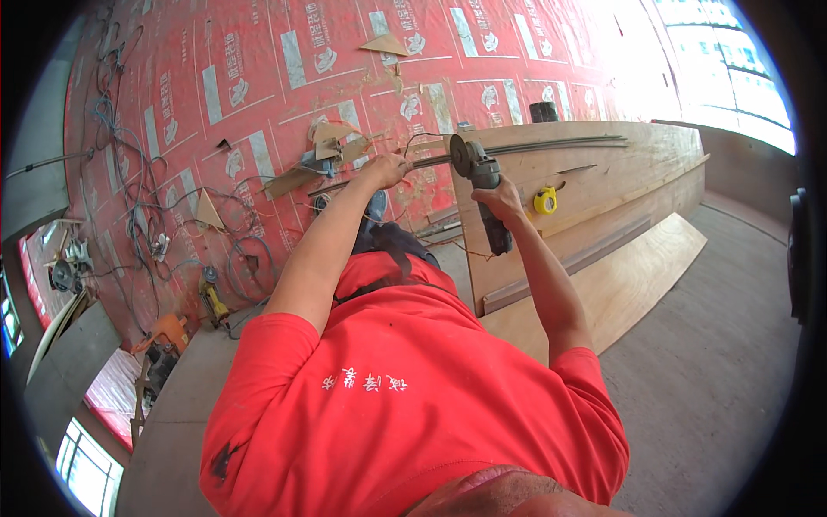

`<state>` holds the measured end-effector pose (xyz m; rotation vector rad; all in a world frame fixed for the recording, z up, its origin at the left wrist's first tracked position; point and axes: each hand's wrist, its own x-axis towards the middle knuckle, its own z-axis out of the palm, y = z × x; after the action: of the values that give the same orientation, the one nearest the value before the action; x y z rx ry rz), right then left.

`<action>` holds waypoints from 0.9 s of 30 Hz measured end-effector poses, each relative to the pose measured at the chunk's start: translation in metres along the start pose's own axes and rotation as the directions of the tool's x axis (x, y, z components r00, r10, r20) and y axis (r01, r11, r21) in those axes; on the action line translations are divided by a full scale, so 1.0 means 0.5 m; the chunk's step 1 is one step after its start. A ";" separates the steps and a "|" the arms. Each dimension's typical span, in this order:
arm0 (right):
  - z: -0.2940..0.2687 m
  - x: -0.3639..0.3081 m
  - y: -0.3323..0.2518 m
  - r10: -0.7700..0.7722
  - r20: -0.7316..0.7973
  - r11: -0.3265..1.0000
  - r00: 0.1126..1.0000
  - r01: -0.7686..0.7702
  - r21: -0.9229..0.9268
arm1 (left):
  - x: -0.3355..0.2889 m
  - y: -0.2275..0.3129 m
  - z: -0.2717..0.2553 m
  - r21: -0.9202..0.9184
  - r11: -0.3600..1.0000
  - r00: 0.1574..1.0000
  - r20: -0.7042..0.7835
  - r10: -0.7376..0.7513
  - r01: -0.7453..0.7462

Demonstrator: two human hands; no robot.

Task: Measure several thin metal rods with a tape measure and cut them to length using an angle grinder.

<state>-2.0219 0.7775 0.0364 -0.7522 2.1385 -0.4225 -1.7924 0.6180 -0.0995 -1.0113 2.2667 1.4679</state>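
My right hand [502, 203] is wrapped round the dark body of an angle grinder [486, 177]. Its round cutting disc [461, 155] is at the long thin metal rods [560, 145]; whether it touches them I cannot tell. To the left of the disc, my left hand [388, 171] closes on the rods where they stick out past the board's edge. The rods lie across a plywood board [517, 172]. A yellow tape measure [545, 200] rests on the board right of the grinder, near a thin pointed dark tool [577, 169].
Red printed sheeting [258, 77] covers the floor, with tangled cables [129, 198] and wood offcuts [384, 44] on it. A yellow power tool [211, 293] and an orange tool [170, 332] are at the left. Another plywood strip [637, 276] lies at the right.
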 end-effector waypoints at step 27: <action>-0.010 0.006 0.009 0.078 0.078 0.996 0.994 -0.075 -0.043 | 0.000 -0.018 0.013 -0.005 0.997 0.996 -0.033 0.078 -0.079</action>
<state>-2.0288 0.7792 0.0354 -0.6952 2.0984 -0.3049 -1.7873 0.6216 -0.1085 -0.9657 2.3517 1.5009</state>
